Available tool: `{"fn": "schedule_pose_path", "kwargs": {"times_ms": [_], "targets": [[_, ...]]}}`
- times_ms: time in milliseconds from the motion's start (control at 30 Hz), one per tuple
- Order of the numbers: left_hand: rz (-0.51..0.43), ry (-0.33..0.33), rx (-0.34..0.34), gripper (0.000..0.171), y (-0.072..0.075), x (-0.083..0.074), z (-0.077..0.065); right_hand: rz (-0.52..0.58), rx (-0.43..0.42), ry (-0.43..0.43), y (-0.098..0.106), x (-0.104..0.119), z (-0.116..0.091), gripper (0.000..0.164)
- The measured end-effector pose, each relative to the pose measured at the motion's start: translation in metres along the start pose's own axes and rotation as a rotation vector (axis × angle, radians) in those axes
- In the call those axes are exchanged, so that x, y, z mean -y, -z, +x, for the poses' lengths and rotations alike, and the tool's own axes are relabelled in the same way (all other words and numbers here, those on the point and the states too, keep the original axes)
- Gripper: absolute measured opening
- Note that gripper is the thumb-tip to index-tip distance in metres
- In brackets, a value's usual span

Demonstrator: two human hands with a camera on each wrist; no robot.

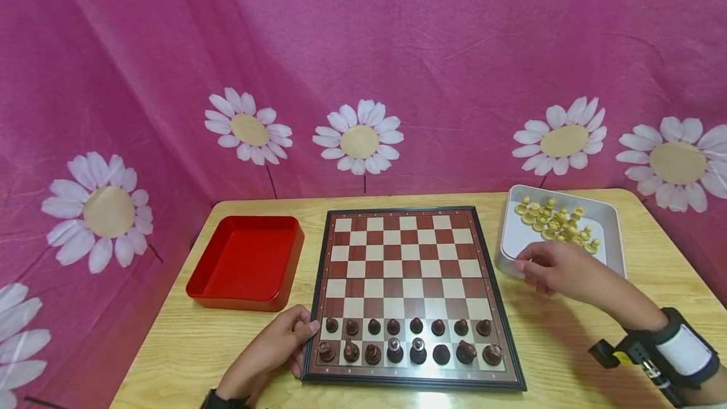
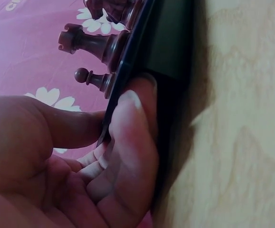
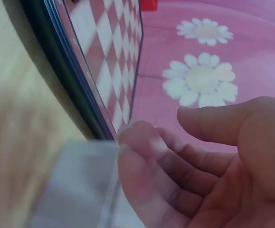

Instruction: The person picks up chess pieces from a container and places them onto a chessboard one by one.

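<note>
A chessboard (image 1: 406, 270) lies in the middle with dark brown chess pieces standing on its two nearest rows. At its near left edge my left hand (image 1: 278, 343) grips the frame. The left wrist view shows the thumb (image 2: 75, 126) on top and fingers (image 2: 135, 137) tucked under the rim, close to a dark rook (image 2: 92, 45) and a pawn (image 2: 95, 80). My right hand (image 1: 559, 270) hovers over the near left rim of a white tray (image 1: 612, 219) of cream chess pieces (image 1: 562, 223). Its loosely bent fingers (image 3: 142, 180) hold nothing, the thumb standing apart.
To the left of the board sits a red tray (image 1: 241, 264) with nothing in it. Everything stands on a light wooden table (image 1: 165, 346). A pink cloth (image 1: 363, 49) with daisies hangs behind the table and along its left side.
</note>
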State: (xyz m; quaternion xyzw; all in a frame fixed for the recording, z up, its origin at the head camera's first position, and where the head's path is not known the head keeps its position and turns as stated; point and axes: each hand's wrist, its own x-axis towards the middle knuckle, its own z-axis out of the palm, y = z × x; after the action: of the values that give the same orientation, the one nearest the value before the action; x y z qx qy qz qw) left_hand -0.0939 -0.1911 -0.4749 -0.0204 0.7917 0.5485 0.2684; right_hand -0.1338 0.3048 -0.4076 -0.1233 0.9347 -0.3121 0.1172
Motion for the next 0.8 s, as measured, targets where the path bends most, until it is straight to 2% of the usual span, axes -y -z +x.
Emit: {"fn": "schedule_pose_path", "kwargs": {"times_ms": [133, 367, 500, 800], "targets": [[0.005, 0.002, 0.001, 0.021, 0.0, 0.0, 0.001, -0.059, -0.054, -0.024, 0.02, -0.008, 0.004, 0.019], [0.012, 0.007, 0.004, 0.022, 0.0, -0.001, 0.001, -0.141, -0.097, -0.059, 0.051, -0.03, 0.012, 0.024], [0.009, 0.002, 0.007, 0.022, 0.0, -0.001, 0.001, -0.212, -0.131, -0.098, 0.062, -0.041, 0.016, 0.029], [0.01, 0.011, 0.004, 0.022, 0.001, 0.001, 0.002, -0.274, -0.1, -0.158, 0.074, -0.064, 0.024, 0.034]]}}
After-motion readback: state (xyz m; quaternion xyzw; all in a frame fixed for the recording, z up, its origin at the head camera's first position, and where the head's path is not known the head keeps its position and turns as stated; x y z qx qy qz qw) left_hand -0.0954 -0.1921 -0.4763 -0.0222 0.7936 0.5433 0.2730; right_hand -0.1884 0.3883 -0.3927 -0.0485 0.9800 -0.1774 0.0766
